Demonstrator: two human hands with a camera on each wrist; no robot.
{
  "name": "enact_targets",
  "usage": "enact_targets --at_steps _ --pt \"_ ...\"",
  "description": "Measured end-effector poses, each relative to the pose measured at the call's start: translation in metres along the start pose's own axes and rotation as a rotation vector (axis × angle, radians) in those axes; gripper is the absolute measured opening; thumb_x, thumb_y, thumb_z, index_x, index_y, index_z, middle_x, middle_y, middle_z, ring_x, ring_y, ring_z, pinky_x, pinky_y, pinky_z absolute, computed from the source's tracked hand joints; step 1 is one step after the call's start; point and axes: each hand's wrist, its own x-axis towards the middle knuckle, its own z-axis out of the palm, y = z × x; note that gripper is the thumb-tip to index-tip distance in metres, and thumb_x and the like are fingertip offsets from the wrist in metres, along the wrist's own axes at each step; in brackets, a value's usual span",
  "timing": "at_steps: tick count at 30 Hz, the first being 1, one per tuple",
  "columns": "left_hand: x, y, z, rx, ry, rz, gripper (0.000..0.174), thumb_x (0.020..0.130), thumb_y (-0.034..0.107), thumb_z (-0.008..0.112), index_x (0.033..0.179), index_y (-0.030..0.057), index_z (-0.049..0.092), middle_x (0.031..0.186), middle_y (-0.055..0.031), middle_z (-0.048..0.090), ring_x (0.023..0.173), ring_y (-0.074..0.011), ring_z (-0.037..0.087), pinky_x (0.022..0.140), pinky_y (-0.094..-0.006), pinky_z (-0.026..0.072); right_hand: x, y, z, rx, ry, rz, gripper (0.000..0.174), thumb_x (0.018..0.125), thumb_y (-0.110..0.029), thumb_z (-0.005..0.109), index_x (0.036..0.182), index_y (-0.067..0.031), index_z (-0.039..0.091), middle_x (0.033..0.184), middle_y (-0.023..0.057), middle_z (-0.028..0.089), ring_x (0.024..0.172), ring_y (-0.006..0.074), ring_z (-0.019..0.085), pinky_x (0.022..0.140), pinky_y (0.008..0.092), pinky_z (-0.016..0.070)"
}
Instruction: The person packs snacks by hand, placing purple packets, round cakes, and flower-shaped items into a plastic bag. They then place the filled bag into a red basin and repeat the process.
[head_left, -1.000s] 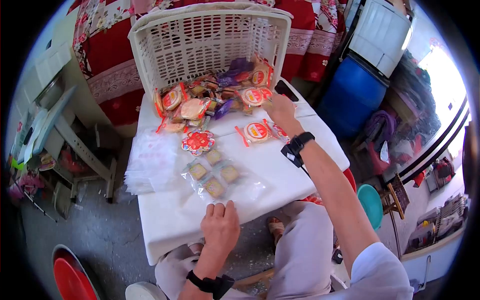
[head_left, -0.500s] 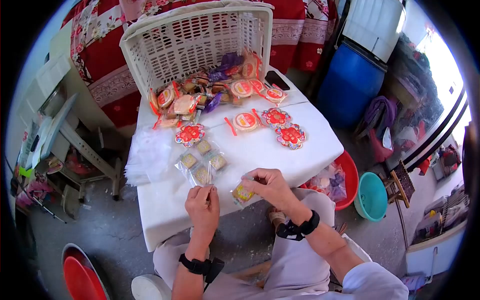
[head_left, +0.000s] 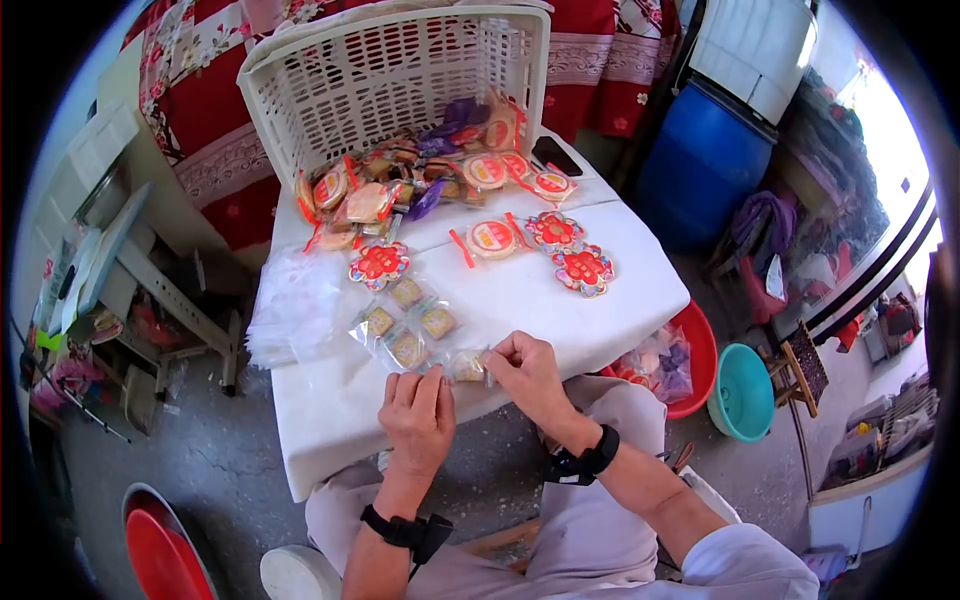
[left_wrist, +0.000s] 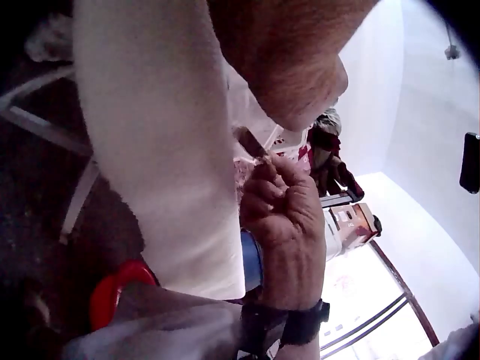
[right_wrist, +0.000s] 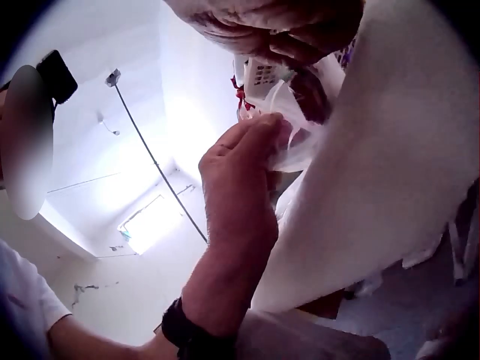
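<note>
Wrapped biscuit (head_left: 467, 367) in the right hand's (head_left: 533, 385) narrow pinch, clear bag (right_wrist: 296, 154) in the left hand's (head_left: 417, 422) fingertips.

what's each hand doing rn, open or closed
Left hand: closed, fingers pinching the edge of a clear bag.
Right hand: closed, fingers pinching a small wrapped cake.

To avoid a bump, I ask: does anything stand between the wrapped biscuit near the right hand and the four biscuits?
Nothing solid is visible between the wrapped biscuit and the four biscuits; the left hand is beside that gap. Whether clear film lies between, I cannot tell.
</note>
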Motion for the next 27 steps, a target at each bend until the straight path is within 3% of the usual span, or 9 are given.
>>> enact_targets --at_steps 6,10,12,19,27 --pt "0.000 0.002 -0.004 -0.009 -0.006 -0.032 0.016 0.075 -0.002 0.066 0.091 -0.0005 0.064 0.077 -0.0124 0.057 0.069 -0.0319 0.054 0.059 -0.0403 0.0437 -0.004 -0.028 -0.006 0.157 -0.062 0.269 0.017 0.090 -0.015 0.062 0.087 0.0003 0.056 0.070 0.0059 0.063 0.055 0.0076 0.057 0.047 0.0229 0.0460" --pt "0.001 0.003 -0.004 -0.016 -0.006 -0.039 0.018 0.075 -0.003 0.066 0.093 -0.0006 0.064 0.077 -0.0126 0.058 0.069 -0.0322 0.055 0.059 -0.0405 0.0440 -0.012 -0.013 0.004 0.392 -0.079 0.264 0.015 0.092 -0.016 0.061 0.088 -0.0024 0.054 0.071 0.0059 0.064 0.053 0.0082 0.057 0.047 0.0217 0.0468" --pt "0.001 0.004 -0.003 -0.017 -0.011 -0.037 0.018 0.075 -0.003 0.066 0.093 -0.0006 0.064 0.077 -0.0127 0.058 0.069 -0.0323 0.055 0.060 -0.0406 0.0441 -0.011 -0.007 0.006 0.449 -0.102 0.158 0.014 0.093 -0.015 0.059 0.089 -0.0024 0.054 0.074 0.0072 0.065 0.057 0.0102 0.060 0.054 0.0240 0.0524" --pt "-0.001 0.003 -0.002 -0.014 -0.018 -0.032 0.019 0.075 -0.004 0.065 0.094 -0.0007 0.064 0.076 -0.0127 0.058 0.068 -0.0324 0.054 0.059 -0.0406 0.0438 -0.016 -0.008 0.008 0.488 -0.083 0.163 0.013 0.093 -0.012 0.055 0.089 0.0002 0.052 0.075 0.0099 0.065 0.063 0.0134 0.065 0.057 0.0255 0.0552" --pt "0.001 0.002 -0.001 -0.032 0.009 0.002 0.019 0.075 -0.003 0.065 0.095 -0.0012 0.064 0.076 -0.0124 0.055 0.067 -0.0320 0.052 0.056 -0.0403 0.0429 -0.013 -0.008 0.014 0.410 -0.313 0.098 0.011 0.095 -0.011 0.053 0.094 -0.0005 0.055 0.087 0.0070 0.065 0.078 0.0111 0.064 0.070 0.0258 0.0555"
